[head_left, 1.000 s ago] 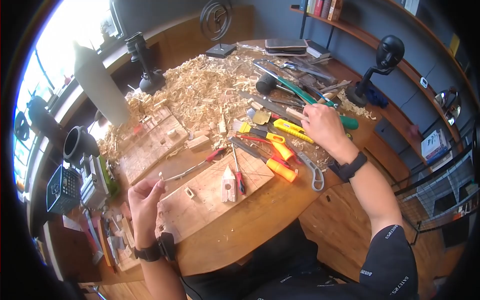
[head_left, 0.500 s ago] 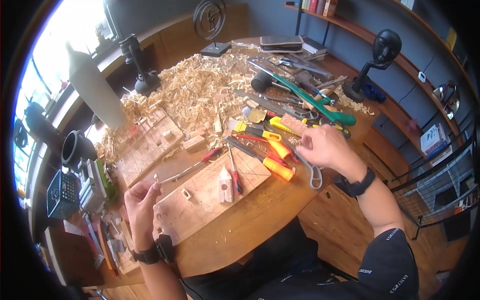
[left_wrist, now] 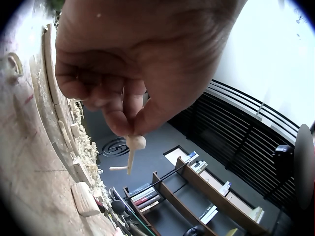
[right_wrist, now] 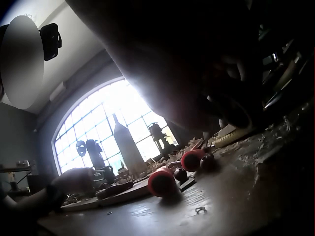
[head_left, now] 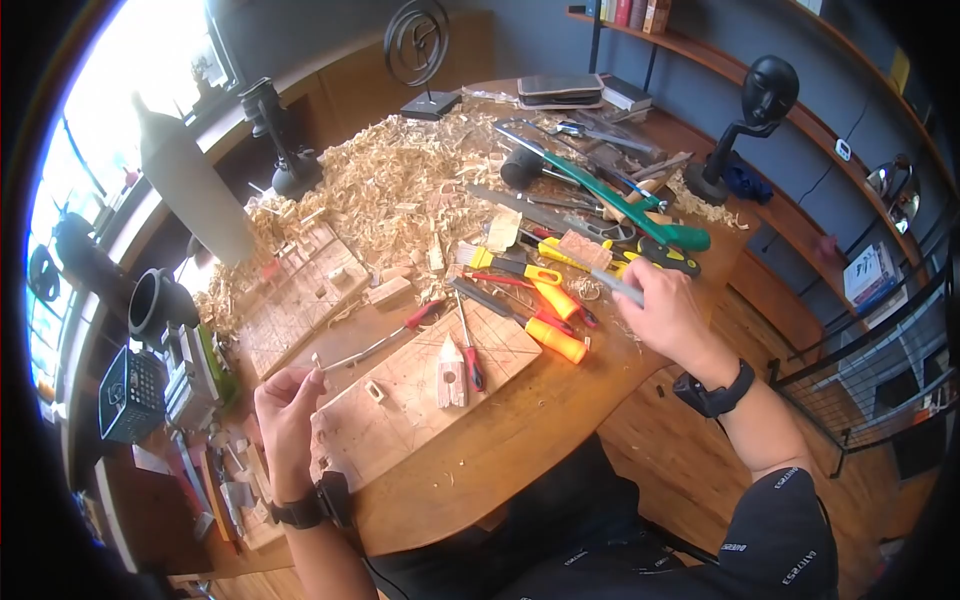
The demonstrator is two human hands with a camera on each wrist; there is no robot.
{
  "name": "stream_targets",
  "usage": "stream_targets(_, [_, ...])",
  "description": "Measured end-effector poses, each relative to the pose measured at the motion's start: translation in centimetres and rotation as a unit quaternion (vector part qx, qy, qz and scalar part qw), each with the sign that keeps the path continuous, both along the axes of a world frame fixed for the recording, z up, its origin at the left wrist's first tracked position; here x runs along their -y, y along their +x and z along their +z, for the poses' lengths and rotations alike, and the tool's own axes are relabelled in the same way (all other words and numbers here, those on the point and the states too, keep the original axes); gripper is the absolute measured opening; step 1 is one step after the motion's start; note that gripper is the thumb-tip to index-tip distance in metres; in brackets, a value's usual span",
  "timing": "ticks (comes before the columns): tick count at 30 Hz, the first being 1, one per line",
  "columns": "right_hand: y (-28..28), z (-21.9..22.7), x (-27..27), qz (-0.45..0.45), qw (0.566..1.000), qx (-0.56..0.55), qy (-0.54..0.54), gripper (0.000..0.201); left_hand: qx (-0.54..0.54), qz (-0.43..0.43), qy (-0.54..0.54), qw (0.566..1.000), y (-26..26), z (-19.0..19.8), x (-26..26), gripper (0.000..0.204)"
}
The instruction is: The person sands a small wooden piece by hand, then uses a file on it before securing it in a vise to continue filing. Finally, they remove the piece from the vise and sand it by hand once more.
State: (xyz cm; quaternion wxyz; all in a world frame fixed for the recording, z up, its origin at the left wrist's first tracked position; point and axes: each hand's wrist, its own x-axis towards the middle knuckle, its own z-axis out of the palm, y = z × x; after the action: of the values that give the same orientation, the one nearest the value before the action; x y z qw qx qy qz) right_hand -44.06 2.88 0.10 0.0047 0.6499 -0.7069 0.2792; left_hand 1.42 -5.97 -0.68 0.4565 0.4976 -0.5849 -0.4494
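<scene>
My left hand (head_left: 288, 412) pinches a small pale wooden piece (left_wrist: 135, 142) between thumb and fingertips. In the left wrist view it has a rounded knob and thin sticks below it. My right hand (head_left: 668, 308) grips a grey tool (head_left: 618, 285) pointing up and left; its far end overlaps the other tools. Close beyond it is a reddish-brown block (head_left: 583, 250). On the board (head_left: 400, 430) between my hands lie a pointed boat-shaped wooden piece (head_left: 452, 375) with a round hole, a small slotted wooden piece (head_left: 376, 391) and a red-and-black-handled screwdriver (head_left: 471, 362).
Orange-handled tools (head_left: 556, 340), a yellow brush (head_left: 500, 262) and a green-handled saw (head_left: 680, 235) crowd the right side. Wood shavings (head_left: 390, 170) heap at the back. A second board (head_left: 300, 300) lies at left, near a teal basket (head_left: 130, 390) and a tall bottle (head_left: 195, 180).
My right hand has let go of the reddish-brown block among the tools, come nearer and taken hold of the grey tool. My left hand keeps its pinch, almost still.
</scene>
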Motion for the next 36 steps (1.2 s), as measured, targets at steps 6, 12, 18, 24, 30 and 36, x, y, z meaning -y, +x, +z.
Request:
stream_targets(6, [-0.6,1.7,0.4,-0.033,0.994,-0.033,-0.097,0.015,-0.003,0.002,-0.007,1.000,-0.1,0.0,0.0,0.015])
stream_targets(12, [-2.7,-0.4,0.7,-0.067,0.987,-0.115,-0.094,0.018,-0.004,0.002,-0.006,1.000,-0.1,0.2,-0.1,0.014])
stream_targets(18, [-3.6,-2.3,0.3,-0.093,0.977,-0.166,-0.098,0.023,-0.010,0.003,-0.006,1.000,-0.3,0.2,-0.2,0.014])
stream_targets(24, [-2.2,-1.9,-0.1,-0.106,0.968,-0.188,-0.131,0.023,-0.002,0.008,-0.005,1.000,-0.2,0.3,-0.3,0.014])
stream_targets(30, [0.8,-0.9,0.4,-0.024,0.988,-0.110,-0.108,0.021,0.000,0.002,-0.005,1.000,-0.2,0.1,-0.2,0.015])
stream_targets(36, [4.3,-2.2,5.1,0.091,0.988,-0.051,-0.110,0.037,0.000,0.014,-0.015,1.000,-0.1,0.4,-0.2,0.016])
